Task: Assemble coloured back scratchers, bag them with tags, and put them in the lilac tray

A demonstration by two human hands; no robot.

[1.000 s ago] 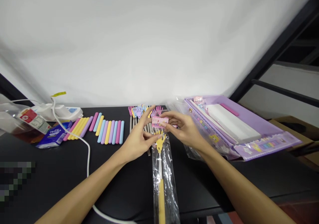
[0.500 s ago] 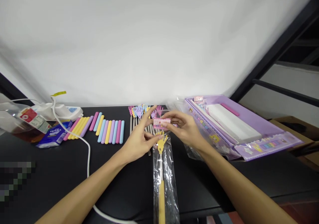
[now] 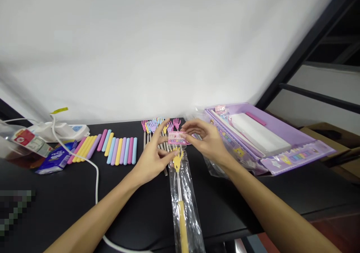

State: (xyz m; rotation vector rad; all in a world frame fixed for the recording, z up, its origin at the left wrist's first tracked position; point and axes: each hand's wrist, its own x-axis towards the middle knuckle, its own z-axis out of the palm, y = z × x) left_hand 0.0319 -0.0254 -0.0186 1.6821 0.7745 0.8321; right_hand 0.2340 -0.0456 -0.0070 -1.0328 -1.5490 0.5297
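A yellow hand-shaped back scratcher (image 3: 177, 163) lies lengthwise in a clear plastic bag (image 3: 189, 187). A small pink printed card (image 3: 176, 137) is at the bag's top end, above the scratcher's claw. My left hand (image 3: 153, 153) grips the bag's upper left edge, thumb on top by the claw and the index finger stretched upward; its other fingertips are partly hidden behind the card. My right hand (image 3: 206, 138) pinches the card's right side between thumb and fingers. Behind both hands lie several coloured back scratchers (image 3: 153, 125) with metal stems.
Pastel handle tubes (image 3: 122, 151) lie in rows at left, near a blue packet (image 3: 57, 157), a power strip (image 3: 75, 131) and a drink container (image 3: 25, 148). A white cable (image 3: 97, 185) crosses the black table (image 3: 135, 215). At right stands an open purple box (image 3: 287, 140).
The card has tipped from nearly edge-on to flatter, showing more of its printed face, and my right fingers have loosened around it. The whole view has shifted slightly.
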